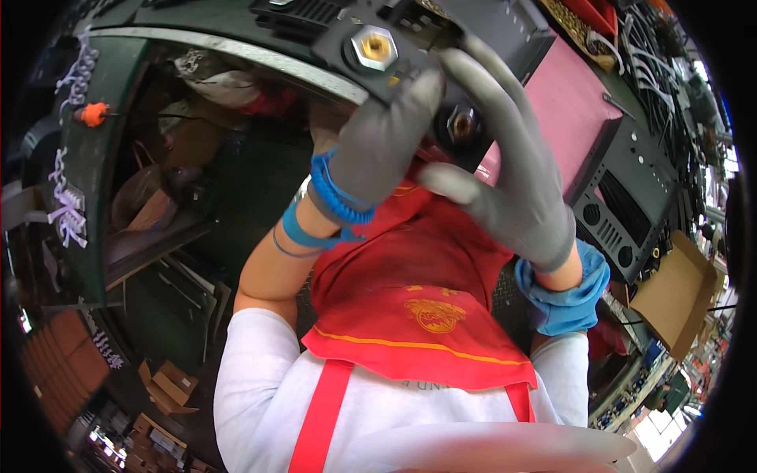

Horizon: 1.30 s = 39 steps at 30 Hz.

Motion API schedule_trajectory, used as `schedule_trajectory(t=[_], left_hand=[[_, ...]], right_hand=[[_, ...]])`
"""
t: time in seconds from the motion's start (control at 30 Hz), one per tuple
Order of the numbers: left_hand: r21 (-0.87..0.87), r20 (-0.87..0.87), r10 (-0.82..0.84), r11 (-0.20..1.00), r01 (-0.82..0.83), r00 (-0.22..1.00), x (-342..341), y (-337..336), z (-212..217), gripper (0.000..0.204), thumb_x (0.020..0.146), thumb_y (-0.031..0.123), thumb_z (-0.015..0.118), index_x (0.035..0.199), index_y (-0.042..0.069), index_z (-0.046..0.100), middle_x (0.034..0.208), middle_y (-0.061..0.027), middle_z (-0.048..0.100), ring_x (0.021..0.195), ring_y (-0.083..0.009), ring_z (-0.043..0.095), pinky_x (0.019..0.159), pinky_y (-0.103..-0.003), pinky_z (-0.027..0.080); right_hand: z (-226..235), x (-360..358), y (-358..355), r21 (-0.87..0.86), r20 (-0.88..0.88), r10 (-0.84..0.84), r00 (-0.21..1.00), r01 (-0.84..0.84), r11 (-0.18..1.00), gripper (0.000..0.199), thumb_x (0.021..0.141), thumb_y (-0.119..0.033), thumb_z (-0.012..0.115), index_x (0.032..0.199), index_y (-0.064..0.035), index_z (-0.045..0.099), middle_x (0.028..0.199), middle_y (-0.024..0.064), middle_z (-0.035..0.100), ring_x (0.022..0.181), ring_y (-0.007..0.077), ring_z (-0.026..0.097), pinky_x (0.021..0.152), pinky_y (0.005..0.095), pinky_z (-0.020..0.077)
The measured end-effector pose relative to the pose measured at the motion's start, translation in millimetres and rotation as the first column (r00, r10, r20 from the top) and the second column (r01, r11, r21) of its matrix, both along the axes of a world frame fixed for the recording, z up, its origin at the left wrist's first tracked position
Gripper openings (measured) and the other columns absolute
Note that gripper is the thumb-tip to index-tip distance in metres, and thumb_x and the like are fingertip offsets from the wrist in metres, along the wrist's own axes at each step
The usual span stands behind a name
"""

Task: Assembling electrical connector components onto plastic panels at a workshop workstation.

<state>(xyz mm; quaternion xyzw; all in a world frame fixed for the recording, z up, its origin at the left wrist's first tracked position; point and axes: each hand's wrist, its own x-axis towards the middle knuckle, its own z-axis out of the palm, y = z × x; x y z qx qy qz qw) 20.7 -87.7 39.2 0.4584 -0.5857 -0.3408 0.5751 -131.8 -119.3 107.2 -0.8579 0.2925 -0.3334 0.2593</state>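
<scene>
At the upper centre, two gloved hands meet around one black part, which is blurred and partly covered by the gloves. Two nuts with brass-coloured centres are visible: the first nut faces the camera on the part; the second nut lies between the right thumb and fingers. Whether both belong to one piece cannot be made out. The left hand reaches the part's edge; its fingertips are hidden, so whether they pinch cannot be told. The right hand has its thumb spread well apart from its fingers, whose tips are blurred; contact with the part is unclear. To the right lie one pink mat, partly covered, and one slotted panel with two round vents. Beyond are one carton, one red tray, cut off above, and cables too tangled to count.
</scene>
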Motion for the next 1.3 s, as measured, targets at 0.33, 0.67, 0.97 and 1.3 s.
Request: schedule_trajectory(t=[0.33, 0.67, 0.97, 1.3], left_hand=[[0.571, 0.304, 0.258, 0.721, -0.393, 0.917, 145, -37, 60, 0.04, 0.097, 0.036, 0.05, 0.117, 0.002, 0.059, 0.098, -0.0148, 0.066, 0.084, -0.0305, 0.066, 0.078, -0.038, 0.051], [-0.017, 0.177, 0.521, 0.85, -0.526, 0.835, 167, -96, -6, 0.036, 0.095, 0.029, 0.055, 0.114, 0.0, 0.065, 0.094, -0.0126, 0.068, 0.089, -0.0198, 0.062, 0.084, -0.031, 0.048], [-0.345, 0.055, 0.815, 0.558, -0.755, 0.577, 123, -74, 26, 0.033, 0.092, 0.019, 0.058, 0.112, -0.007, 0.062, 0.115, -0.018, 0.064, 0.099, -0.0233, 0.061, 0.09, -0.036, 0.048], [-0.211, 0.587, -0.442, 0.726, 0.655, 0.679, -199, -48, 35, 0.078, 0.065, 0.023, 0.084, 0.132, 0.003, 0.05, 0.129, -0.017, 0.056, 0.125, -0.0358, 0.049, 0.107, -0.045, 0.036]], right_hand=[[15, 102, -80, -0.431, -0.329, -0.209, 0.921, 0.05, 0.901, 0.052, 0.086, -0.042, 0.063, 0.127, -0.0114, 0.058, 0.092, 0.0116, 0.061, 0.087, 0.03, 0.06, 0.084, 0.0406, 0.0414], [-15, 113, -61, -0.454, -0.274, -0.279, 0.921, 0.132, 0.881, 0.046, 0.086, -0.045, 0.06, 0.125, -0.0189, 0.061, 0.124, 0.01, 0.056, 0.12, 0.0294, 0.048, 0.104, 0.047, 0.0306], [37, -98, 40, 0.071, -0.051, 0.202, 0.978, -0.199, 0.978, 0.041, 0.079, -0.026, 0.071, 0.117, -0.0135, 0.062, 0.13, 0.0125, 0.052, 0.113, 0.0315, 0.053, 0.096, 0.0449, 0.041], [34, -359, 72, -0.091, -0.445, -0.84, 0.311, 0.917, 0.388, 0.036, 0.092, -0.016, 0.059, 0.128, -0.0181, 0.058, 0.115, 0.0125, 0.064, 0.101, 0.0246, 0.063, 0.089, 0.0326, 0.0474]])
